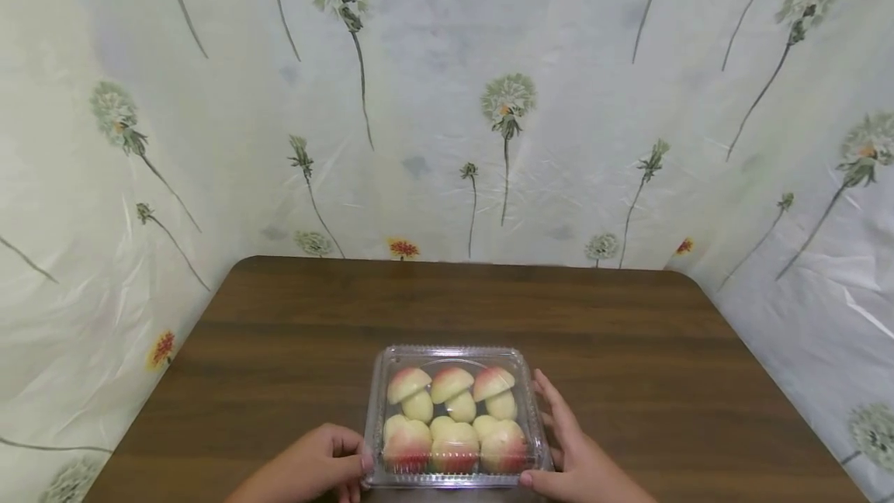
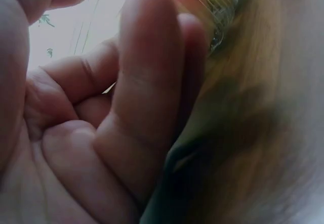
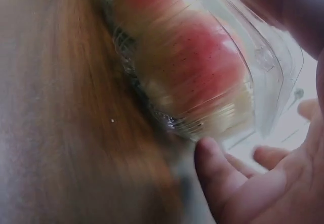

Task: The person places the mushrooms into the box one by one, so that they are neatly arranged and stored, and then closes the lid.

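Spanning floral-draped walls, brown wooden table (image 1: 314, 348)

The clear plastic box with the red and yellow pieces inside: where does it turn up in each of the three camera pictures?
Head: clear plastic box low in the middle, between both hands.
Left wrist: only a sliver of its ribbed edge at the top, past the fingers.
Right wrist: fills the upper middle, lid rim toward the thumb.
Shared landmark: the brown wooden table under it.
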Demonstrator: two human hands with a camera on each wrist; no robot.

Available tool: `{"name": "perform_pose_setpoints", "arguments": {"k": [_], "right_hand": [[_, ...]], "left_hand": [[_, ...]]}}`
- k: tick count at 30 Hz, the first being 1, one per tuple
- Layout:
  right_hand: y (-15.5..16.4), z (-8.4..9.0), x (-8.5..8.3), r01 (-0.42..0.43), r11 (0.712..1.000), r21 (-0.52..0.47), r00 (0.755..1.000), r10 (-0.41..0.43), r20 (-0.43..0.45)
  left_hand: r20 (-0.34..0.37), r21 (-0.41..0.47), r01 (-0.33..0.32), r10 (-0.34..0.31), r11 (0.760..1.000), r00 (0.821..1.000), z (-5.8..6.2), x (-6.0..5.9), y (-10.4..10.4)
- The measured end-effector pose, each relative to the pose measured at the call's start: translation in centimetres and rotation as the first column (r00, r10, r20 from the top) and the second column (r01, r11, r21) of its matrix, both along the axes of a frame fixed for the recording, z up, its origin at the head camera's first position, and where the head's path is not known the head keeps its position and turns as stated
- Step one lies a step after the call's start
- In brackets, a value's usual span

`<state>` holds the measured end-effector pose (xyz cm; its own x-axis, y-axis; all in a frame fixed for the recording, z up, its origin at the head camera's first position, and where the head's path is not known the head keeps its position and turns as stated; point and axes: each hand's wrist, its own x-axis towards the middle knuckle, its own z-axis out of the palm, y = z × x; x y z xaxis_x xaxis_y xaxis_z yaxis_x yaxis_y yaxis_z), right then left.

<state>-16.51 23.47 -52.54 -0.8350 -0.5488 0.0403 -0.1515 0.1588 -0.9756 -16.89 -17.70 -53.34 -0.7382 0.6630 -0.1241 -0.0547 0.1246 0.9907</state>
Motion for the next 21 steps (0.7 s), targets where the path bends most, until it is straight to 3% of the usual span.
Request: {"name": "perform_pose_setpoints", "arguments": {"k": [6,10,14,17,21], "right_hand": [[0.33,-0.48,-0.09,-0.002,0.998,0.059,1.000,0.000,0.029],[0.41,-0.10,-0.21,-0.058,0.998,0.031,0.989,0.053,0.137],[0.33,0.35,-0.11,-0.033,0.999,-0.011,0.955,0.035,0.295],[0.22,0.43,-0.04,-0.006,0.999,-0.052,0.930,0.025,0.366],[0.37,0.39,0.00,-0.010,0.989,-0.147,0.895,0.075,0.440]], "left_hand": [[0.029,0.049,0.064,-0.066,0.997,0.997,-0.32,0.31,0.46],[0.037,0.076,0.066,-0.069,0.995,0.997,-0.25,0.51,0.63],[0.036,0.077,0.039,-0.041,0.996,0.998,-0.19,0.58,0.81],[0.041,0.053,0.015,-0.017,0.999,0.999,-0.17,0.62,0.90],[0.046,0.021,0.002,-0.003,1.000,0.999,-0.06,0.65,1.03]]}}
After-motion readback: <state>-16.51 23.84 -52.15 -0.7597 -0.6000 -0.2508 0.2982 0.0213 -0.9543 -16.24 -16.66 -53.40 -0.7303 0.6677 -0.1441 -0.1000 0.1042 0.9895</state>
